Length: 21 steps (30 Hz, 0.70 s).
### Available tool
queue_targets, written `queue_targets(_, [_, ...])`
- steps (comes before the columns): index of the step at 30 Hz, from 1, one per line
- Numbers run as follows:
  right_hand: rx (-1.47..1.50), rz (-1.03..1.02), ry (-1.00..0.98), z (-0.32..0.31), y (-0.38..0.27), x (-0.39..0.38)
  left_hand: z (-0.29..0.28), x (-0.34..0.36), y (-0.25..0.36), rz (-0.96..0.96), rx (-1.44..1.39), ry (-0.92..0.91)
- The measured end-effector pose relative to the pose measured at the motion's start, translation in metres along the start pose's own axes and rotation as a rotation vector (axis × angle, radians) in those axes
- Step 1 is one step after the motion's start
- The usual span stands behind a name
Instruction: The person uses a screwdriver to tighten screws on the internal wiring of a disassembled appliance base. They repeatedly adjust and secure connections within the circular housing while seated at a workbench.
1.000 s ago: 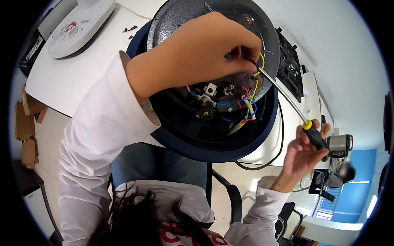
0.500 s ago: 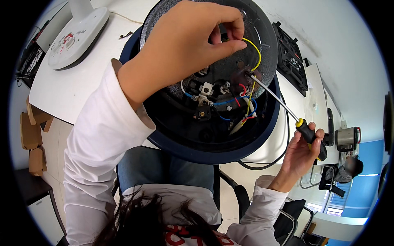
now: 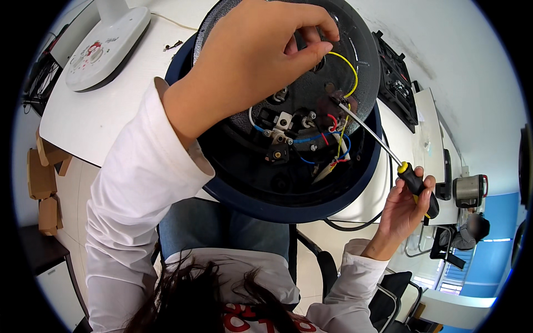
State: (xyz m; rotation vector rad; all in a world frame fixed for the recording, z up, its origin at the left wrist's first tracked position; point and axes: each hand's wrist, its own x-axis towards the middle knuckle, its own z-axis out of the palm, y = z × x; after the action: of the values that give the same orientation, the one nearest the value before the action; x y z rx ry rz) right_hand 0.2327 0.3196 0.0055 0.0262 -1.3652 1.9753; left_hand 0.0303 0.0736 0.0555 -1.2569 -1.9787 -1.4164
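Note:
My right hand (image 3: 405,208) is closed round the black and yellow handle of a screwdriver (image 3: 371,131). Its tip meets a dark round spot on the underside of a round black metal plate (image 3: 363,66), by the lower end of a yellow wire (image 3: 355,75). Over the plate, my left hand (image 3: 266,55) has thumb and fingers curled together close to the wire's upper end; what they grip is hidden. Below lies an open dark-blue round housing (image 3: 266,212), with blue, red and white wires and a terminal block (image 3: 282,130) joining the parts.
A white appliance base (image 3: 108,50) stands on the white table (image 3: 83,127) at left, near small dark screws or bits (image 3: 173,45). An open black tool case (image 3: 397,83) lies at right. A black cable (image 3: 355,228) hangs off the edge. Another person (image 3: 472,230) sits far right.
My left thumb has shifted up slightly, away from the yellow wire's end. The screwdriver handle has dropped and moved left a little, its tip staying at the same spot.

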Motion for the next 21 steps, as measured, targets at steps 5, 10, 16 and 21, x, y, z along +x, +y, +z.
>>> queue_targets(5, [0.003,0.001,0.009,0.001,0.0,0.0,-0.004,0.001,0.008,-0.046,0.056,-0.046])
queue_targets(10, [0.024,-0.005,0.0,0.002,0.0,-0.002,-0.004,-0.001,0.003,0.004,0.047,-0.017])
queue_targets(16, [0.154,0.011,-0.106,-0.004,-0.002,0.0,0.001,0.001,-0.013,-0.038,-0.025,-0.056])
queue_targets(21, [0.208,0.006,-0.107,-0.008,-0.006,0.0,-0.003,0.0,0.004,-0.074,0.035,-0.056])
